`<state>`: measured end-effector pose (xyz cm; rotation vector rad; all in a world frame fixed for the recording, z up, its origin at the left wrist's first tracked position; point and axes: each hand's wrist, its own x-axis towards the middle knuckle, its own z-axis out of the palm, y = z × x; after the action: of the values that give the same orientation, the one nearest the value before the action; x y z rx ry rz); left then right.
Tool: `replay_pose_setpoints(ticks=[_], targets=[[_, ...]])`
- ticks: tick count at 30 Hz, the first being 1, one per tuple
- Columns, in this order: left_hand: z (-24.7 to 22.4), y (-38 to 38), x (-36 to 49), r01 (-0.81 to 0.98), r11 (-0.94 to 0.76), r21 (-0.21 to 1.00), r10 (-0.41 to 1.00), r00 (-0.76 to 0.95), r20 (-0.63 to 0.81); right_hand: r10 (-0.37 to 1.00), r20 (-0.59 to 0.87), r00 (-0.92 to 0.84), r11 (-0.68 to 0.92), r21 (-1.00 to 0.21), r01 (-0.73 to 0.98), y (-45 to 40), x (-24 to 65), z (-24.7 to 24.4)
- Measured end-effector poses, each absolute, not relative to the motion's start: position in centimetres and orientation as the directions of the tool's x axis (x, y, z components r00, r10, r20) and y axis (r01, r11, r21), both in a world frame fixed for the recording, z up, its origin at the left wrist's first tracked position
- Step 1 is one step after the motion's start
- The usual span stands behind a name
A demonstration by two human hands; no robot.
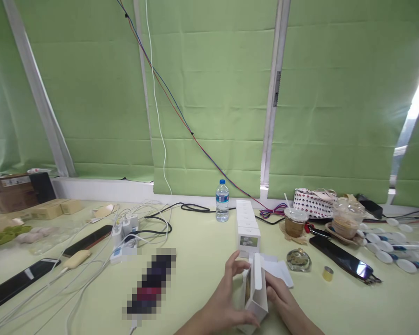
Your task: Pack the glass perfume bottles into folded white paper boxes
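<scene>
My left hand [226, 298] grips a small white carton [259, 303] from its left, thumb low and fingers at the upper edge. The carton stands open, with a raised flap, and something brownish shows inside; its kind is not clear. My right hand [282, 298] holds the carton's right side, its fingertips partly hidden. Just behind lies an unfolded white sheet [279, 271]. A row of similar white boxes [247, 223] runs back from there, the front one bearing a picture. To the right sit a round glass bottle [298, 260] and a small gold cap [327, 273].
A water bottle [222, 201] stands behind the boxes. White cables and a power strip [124, 235] spread on the left, near several phones. Rightward are a drink cup [295, 223], a black phone [342, 258], a patterned pouch [314, 202] and several white-ended tubes [387, 249].
</scene>
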<state>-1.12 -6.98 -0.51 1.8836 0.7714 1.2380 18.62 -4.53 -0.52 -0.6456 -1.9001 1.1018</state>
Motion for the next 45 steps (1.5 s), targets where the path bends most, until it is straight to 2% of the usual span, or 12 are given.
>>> replay_pose_setpoints(ticks=[3,5,7,10,13,15,24,28,31,35,40,45], targets=[[-0.3,-6.9,-1.0,0.046,-0.439,0.897,0.856,0.324,0.403,0.832,0.395,-0.389,0.449,-0.892,0.054,-4.5,18.7,-1.2],[-0.3,-6.9,-1.0,0.037,-0.413,0.910,0.876,0.291,0.385,0.830,0.515,-0.216,0.545,-0.831,0.112,-4.6,19.2,-1.5],[-0.3,-6.9,-1.0,0.035,-0.394,0.918,0.888,0.272,0.371,0.710,0.695,-0.115,0.701,-0.682,0.210,-4.8,19.9,-1.7],[-0.4,-7.0,-1.0,0.031,-0.389,0.921,0.890,0.273,0.366,0.495,0.830,-0.257,0.854,-0.410,0.320,-4.9,20.9,-1.5],[0.0,-7.2,-0.8,-0.010,-0.388,0.922,0.870,0.327,0.370,0.383,0.774,-0.504,0.913,-0.235,0.332,-4.8,21.1,-1.3],[0.4,-7.4,-0.6,-0.054,-0.376,0.925,0.858,0.357,0.370,0.352,0.724,-0.593,0.928,-0.189,0.320,-4.6,20.9,-1.1],[1.5,-7.1,-1.0,-0.226,-0.324,0.919,0.839,0.380,0.390,0.330,0.707,-0.626,0.936,-0.157,0.316,-5.0,20.2,-0.4],[1.7,-6.3,-2.0,-0.278,-0.232,0.932,0.777,0.524,0.349,0.494,0.829,-0.262,0.839,-0.376,0.392,-4.2,20.4,-1.4],[1.8,-6.0,-2.7,-0.202,-0.215,0.956,0.716,0.633,0.295,0.642,0.765,-0.051,0.676,-0.534,0.507,-2.9,20.8,-1.9],[2.4,-6.2,-3.1,-0.128,-0.160,0.979,0.693,0.692,0.204,0.728,0.658,-0.191,0.592,-0.462,0.660,-1.6,21.3,-1.7],[3.0,-6.1,-3.4,-0.128,-0.011,0.992,0.671,0.735,0.102,0.777,0.517,-0.359,0.580,-0.367,0.727,-1.5,21.1,-1.3],[3.3,-5.3,-4.1,-0.285,-0.003,0.958,0.791,0.585,0.177,0.822,0.423,-0.381,0.521,-0.286,0.804,-1.5,21.1,-0.5]])
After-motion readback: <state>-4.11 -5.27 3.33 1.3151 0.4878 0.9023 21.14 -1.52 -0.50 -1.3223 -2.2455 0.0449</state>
